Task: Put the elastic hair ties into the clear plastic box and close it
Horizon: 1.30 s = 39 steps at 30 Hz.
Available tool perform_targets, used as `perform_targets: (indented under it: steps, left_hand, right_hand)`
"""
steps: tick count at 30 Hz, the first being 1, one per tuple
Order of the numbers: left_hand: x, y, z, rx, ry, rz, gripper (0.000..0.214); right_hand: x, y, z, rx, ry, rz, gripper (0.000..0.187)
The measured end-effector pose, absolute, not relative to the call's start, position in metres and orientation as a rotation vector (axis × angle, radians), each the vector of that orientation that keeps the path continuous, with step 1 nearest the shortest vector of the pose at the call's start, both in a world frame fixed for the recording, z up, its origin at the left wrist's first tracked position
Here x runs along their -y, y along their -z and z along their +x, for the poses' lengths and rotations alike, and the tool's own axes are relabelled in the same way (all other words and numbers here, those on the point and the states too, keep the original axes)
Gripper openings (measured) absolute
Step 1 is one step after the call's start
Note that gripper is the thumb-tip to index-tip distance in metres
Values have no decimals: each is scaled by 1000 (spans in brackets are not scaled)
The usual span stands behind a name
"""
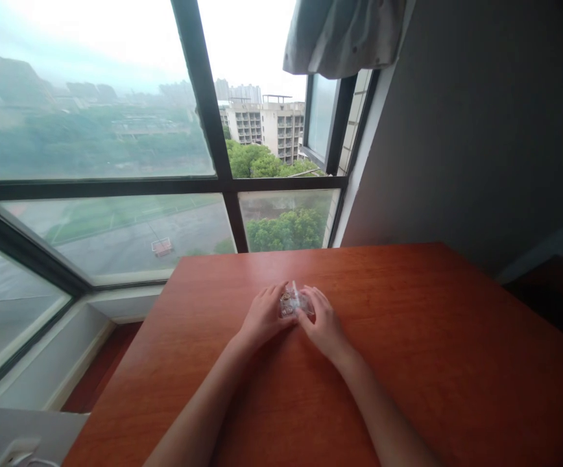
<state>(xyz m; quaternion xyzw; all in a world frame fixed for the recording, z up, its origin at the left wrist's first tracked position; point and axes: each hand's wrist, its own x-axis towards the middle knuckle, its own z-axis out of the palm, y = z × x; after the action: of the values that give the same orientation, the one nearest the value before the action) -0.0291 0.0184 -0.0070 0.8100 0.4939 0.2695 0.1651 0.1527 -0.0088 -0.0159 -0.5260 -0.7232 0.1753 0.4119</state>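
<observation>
Both my hands meet near the middle of a reddish wooden table (408, 337). Between them is a small clear plastic packet (292, 300) with something brownish inside. My left hand (263, 316) curls its fingers around the packet's left side. My right hand (324, 319) pinches the packet's right side with thumb and fingers. The packet sits just above or on the tabletop; I cannot tell which.
A large window (116, 188) with dark frames fills the left and far side, showing buildings and trees outside. A grey wall (480, 130) stands to the right, with a curtain (344, 35) bunched at the top. The table's left edge drops to the floor.
</observation>
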Motion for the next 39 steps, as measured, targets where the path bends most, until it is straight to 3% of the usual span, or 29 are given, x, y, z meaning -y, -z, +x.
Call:
perform_targets:
  steps: [7, 18, 28, 33, 39]
  left_hand:
    - [-17, 14, -20, -1361, -832, 2282, 83]
    - [-20, 8, -38, -1105, -840, 2199, 63]
    - [-15, 11, -41, -966, -873, 2043, 67]
    - [-15, 12, -37, -1069, -991, 1895, 46]
    - [-18, 17, -34, -1164, -1051, 1932, 23]
  right_hand:
    - [14, 15, 147, 2035, -417, -1196, 35]
    - [7, 16, 157, 2088, -444, -1081, 33]
    - [19, 14, 137, 1970, -227, -1348, 29]
    - [11, 19, 153, 1857, -64, -1571, 25]
    - [-11, 24, 210, 1580, 81, -1730, 34]
